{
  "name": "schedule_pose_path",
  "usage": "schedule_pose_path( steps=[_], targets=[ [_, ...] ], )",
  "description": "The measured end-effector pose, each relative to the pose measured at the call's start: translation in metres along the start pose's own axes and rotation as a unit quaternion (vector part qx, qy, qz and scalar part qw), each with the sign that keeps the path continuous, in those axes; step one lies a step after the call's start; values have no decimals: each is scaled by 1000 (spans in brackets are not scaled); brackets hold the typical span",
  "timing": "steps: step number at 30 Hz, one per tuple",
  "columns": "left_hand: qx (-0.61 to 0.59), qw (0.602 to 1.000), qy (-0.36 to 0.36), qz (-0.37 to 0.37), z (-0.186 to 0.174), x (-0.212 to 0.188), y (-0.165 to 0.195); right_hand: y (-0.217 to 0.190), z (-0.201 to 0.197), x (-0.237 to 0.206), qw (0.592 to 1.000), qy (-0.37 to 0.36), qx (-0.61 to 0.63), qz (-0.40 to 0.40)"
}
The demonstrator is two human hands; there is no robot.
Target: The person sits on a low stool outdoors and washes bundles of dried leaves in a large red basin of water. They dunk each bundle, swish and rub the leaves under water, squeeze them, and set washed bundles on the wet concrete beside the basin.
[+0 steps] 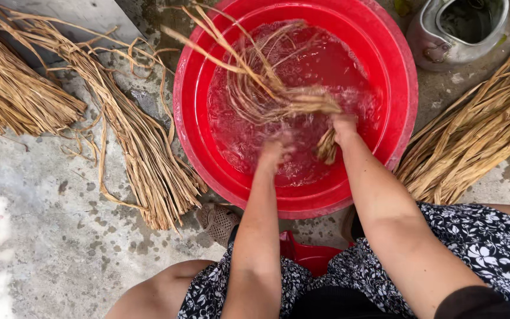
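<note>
— What is seen nearest?
— A floral-clothed lap [491,248]; the right hand [343,127] is clamped on a straw bundle [284,97].
— Why?
— So it is kept submerged in the red basin [196,88]; the left hand's [274,155] grip cannot be told, being blurred.

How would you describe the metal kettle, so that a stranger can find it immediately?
Start from the big red basin of water in the middle. Look past its upper right rim, to the picture's top right corner: the kettle stands there on the concrete. It is the only grey metal thing; its neighbours are dry straw bundles.
</note>
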State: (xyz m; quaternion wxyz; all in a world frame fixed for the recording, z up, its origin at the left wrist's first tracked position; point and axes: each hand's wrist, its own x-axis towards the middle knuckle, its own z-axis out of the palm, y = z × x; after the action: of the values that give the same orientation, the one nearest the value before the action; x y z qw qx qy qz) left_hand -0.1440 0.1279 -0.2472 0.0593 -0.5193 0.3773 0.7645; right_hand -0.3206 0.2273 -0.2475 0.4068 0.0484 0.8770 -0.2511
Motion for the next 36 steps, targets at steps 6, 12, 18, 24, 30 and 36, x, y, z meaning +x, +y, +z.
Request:
schedule_pose_path(
  steps=[6,12,18,24,30,36],
  targets=[
    [-60,995,-18,-71,6,8,-2,3,48,-36,936,-78,-281,-197],
    [-315,941,-96,-75,40,17,-6,-14,17,-92,805,-185,-489,-281],
    [-547,835,-46,39,48,29,60,-67,-109,-178,780,-141,-569,-221],
    [-579,810,-72,59,27,16,133,-71,-247,-216,815,-63,-393,-422],
    [-539,796,-131,240,-34,0,152,-50,-311,-184,880,19,-357,-312],
    [-442,892,38,93,-52,-13,116,-37,-351,-152,901,66,-337,-266]
  ],
)
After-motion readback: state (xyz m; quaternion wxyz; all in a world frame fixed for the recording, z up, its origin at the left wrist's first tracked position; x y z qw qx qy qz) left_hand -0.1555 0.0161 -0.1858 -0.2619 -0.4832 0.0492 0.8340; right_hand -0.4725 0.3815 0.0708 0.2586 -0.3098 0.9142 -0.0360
